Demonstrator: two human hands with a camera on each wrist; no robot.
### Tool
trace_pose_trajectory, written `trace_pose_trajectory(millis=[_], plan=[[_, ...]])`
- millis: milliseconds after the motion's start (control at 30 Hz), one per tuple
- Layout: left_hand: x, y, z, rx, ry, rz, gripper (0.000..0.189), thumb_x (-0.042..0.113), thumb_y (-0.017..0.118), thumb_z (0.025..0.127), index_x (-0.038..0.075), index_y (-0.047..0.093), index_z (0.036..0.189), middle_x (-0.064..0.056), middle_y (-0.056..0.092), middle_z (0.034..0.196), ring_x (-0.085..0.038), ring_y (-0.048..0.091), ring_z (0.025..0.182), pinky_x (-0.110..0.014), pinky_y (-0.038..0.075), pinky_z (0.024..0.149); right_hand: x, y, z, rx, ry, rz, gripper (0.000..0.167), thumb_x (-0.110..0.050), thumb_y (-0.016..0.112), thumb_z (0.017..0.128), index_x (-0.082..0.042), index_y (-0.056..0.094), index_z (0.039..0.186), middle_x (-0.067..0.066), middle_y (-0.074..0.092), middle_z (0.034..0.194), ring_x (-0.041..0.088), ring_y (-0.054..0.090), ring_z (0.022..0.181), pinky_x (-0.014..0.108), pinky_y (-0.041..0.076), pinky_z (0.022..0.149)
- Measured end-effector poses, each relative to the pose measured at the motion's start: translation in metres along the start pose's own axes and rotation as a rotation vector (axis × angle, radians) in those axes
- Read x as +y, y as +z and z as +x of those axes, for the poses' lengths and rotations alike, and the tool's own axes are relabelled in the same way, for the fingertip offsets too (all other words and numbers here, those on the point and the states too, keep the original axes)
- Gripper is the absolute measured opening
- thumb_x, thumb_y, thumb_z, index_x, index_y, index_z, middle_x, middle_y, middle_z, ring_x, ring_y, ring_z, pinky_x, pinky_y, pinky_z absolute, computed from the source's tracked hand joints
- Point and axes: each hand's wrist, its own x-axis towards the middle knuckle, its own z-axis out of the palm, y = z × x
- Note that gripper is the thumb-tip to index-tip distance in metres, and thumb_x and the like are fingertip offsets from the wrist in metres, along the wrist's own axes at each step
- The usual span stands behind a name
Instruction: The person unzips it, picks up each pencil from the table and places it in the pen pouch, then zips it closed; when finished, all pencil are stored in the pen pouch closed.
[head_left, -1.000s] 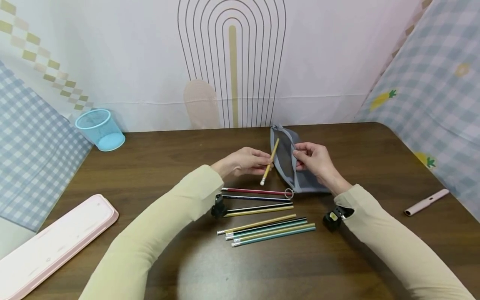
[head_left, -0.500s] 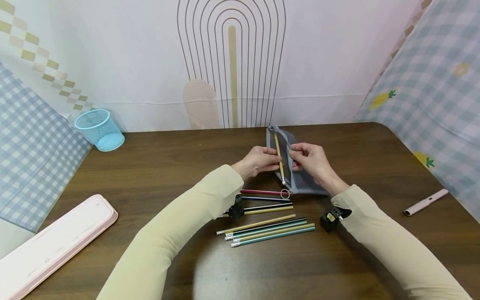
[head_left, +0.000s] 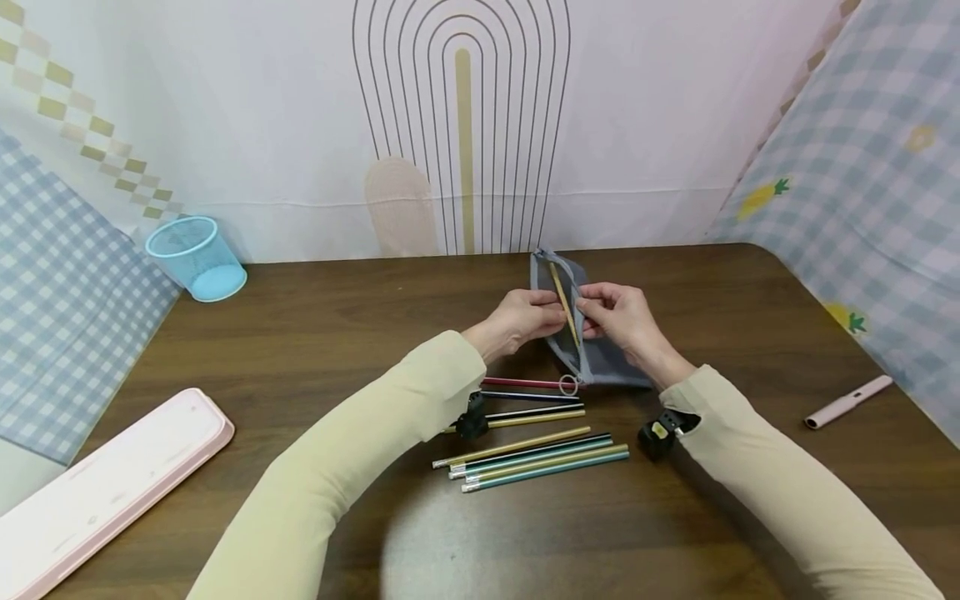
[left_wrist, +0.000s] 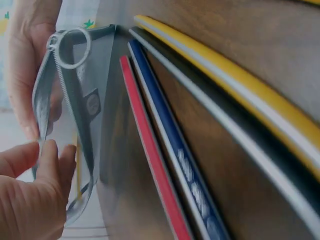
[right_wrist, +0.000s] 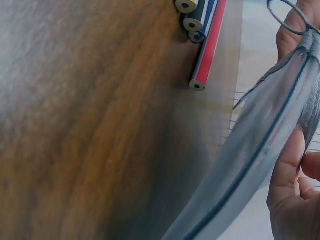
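Observation:
A grey zip pencil pouch (head_left: 611,360) stands on the table with its mouth spread open. My right hand (head_left: 626,325) pinches the near right edge of that mouth between thumb and fingers. A yellow pencil (head_left: 562,292) leans inside the pouch, its lower end behind the rim. My left hand (head_left: 521,321) is at the mouth; in the left wrist view its fingers (left_wrist: 47,165) look loosely extended, with the pencil (left_wrist: 77,172) beyond them. The zipper's ring pull (left_wrist: 74,48) hangs at the pouch's near end.
Red (head_left: 525,383), dark blue, black, yellow and teal pencils (head_left: 551,471) lie in rows before the pouch. A blue mesh cup (head_left: 198,258) stands back left, a pale pink case (head_left: 112,492) lies left, a pink pen-like cylinder (head_left: 847,402) right.
My left hand has moved right to the pouch's mouth, and the yellow pencil has gone from outside to inside the pouch. The left fingers appear to have let it go; the right hand keeps its pinch.

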Motion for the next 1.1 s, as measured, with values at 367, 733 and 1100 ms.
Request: trace_pose_trajectory(millis=[367,733,1100], plan=[[0.003,-0.060,-0.031,-0.149,0.045,0.506,0.034,0.004,0.062,0.090,-0.005,0.057,0.122,-0.022,0.062,0.117,-0.022,0.064,0.097,-0.035,0.053,0.090,0.000,-0.007,0.001,0.053,-0.002,0.072,0.035,-0.005,0.054,0.094,0.014,0.049,0.124,-0.007,0.054,0.068,0.001,0.055,0.054,0.015,0.053,0.053],[-0.012,-0.085,-0.044,-0.263,0.179,1.093,0.018,0.010,0.075,0.080,0.007,0.072,0.097,-0.001,0.071,0.085,-0.005,0.063,0.077,-0.019,0.050,0.077,0.000,-0.008,0.000,0.071,0.014,0.125,0.037,-0.005,0.055,0.094,0.014,0.048,0.125,-0.007,0.055,0.068,0.002,0.054,0.055,0.015,0.052,0.053],[-0.003,-0.090,-0.051,-0.365,0.280,1.358,0.014,0.001,0.068,0.079,0.010,0.069,0.089,0.004,0.063,0.076,-0.004,0.056,0.070,-0.016,0.047,0.065,0.002,-0.007,0.000,0.080,0.015,0.152,0.036,-0.005,0.055,0.094,0.014,0.048,0.124,-0.007,0.056,0.068,0.002,0.054,0.054,0.015,0.052,0.052]])
